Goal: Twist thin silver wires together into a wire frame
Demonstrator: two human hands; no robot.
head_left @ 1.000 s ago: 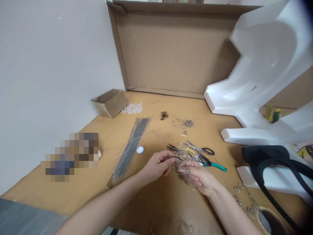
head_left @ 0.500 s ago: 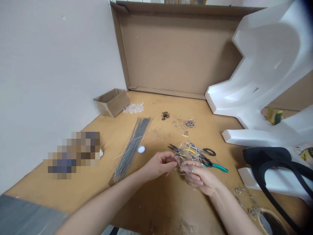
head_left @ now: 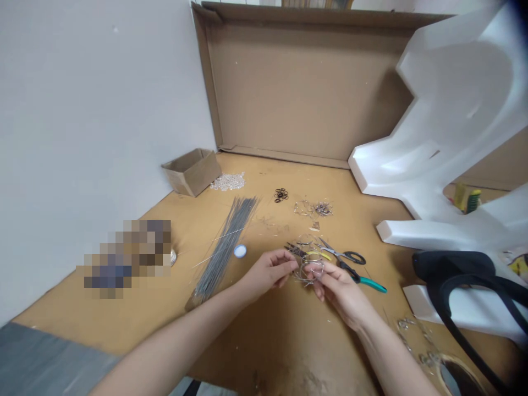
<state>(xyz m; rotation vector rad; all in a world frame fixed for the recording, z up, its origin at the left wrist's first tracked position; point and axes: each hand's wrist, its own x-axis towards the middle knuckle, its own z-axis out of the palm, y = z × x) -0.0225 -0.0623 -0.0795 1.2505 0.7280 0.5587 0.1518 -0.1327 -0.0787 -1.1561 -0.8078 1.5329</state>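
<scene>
Between my two hands is a loose tangle of thin silvery wire point(head_left: 306, 275), bent into loops. My left hand point(head_left: 273, 270) pinches the wire at its left side, thumb against fingers. At the other side my right hand point(head_left: 333, 286) grips the wire with thumb and fingertips. Just behind the hands lie scissors with black handles point(head_left: 353, 257) and pliers with yellow grips point(head_left: 324, 256). Another tool with a teal handle point(head_left: 372, 284) rests right of my right hand, partly hidden by it.
A bundle of straight grey wires point(head_left: 226, 245) lies left, beside a small round white-and-blue lid point(head_left: 240, 251). Farther back are a cardboard box point(head_left: 193, 175), clear small pieces point(head_left: 228, 181), black rings point(head_left: 281, 194) and a wire pile point(head_left: 324, 208). White foam point(head_left: 421, 234) stands right.
The view has shifted slightly. My right hand has turned and its fingers have opened a little around the wire tangle; my left hand stays close by, pinching.
</scene>
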